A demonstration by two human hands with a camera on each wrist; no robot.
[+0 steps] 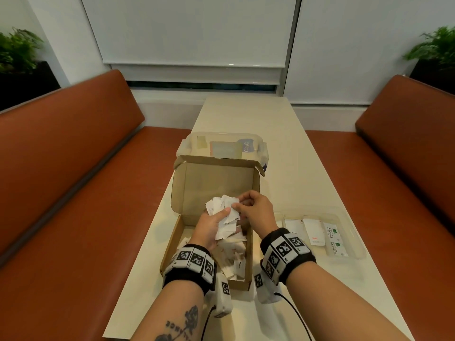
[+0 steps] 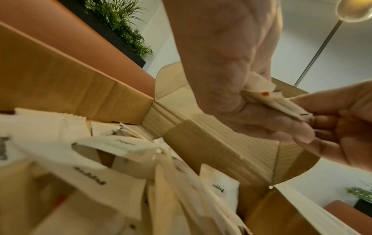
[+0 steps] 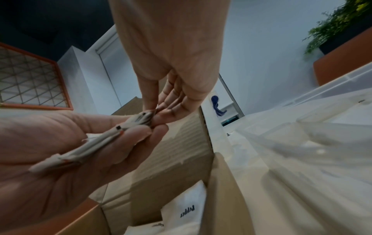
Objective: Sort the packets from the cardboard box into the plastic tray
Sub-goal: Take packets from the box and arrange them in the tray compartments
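Note:
An open cardboard box [image 1: 182, 232] sits mid-table with several white packets [image 1: 232, 257] loose inside. Above it my left hand [image 1: 216, 217] grips a fanned bunch of white packets [image 1: 222, 207], seen edge-on in the left wrist view as a packet stack [image 2: 275, 101] and in the right wrist view as a packet stack [image 3: 96, 146]. My right hand [image 1: 242, 204] pinches the far end of one packet in that bunch between thumb and fingers [image 3: 159, 111]. The clear plastic tray [image 1: 354, 242] lies right of the box and holds a few packets, some marked Stevia [image 1: 331, 233].
A clear lidded container [image 1: 221, 146] stands behind the box's raised lid [image 1: 214, 183]. Orange bench seats [image 1: 73, 193] flank the narrow white table [image 1: 270, 119]. Potted plants [image 1: 17, 50] stand at both far corners. Cables run from my wrist cameras near the table's front edge.

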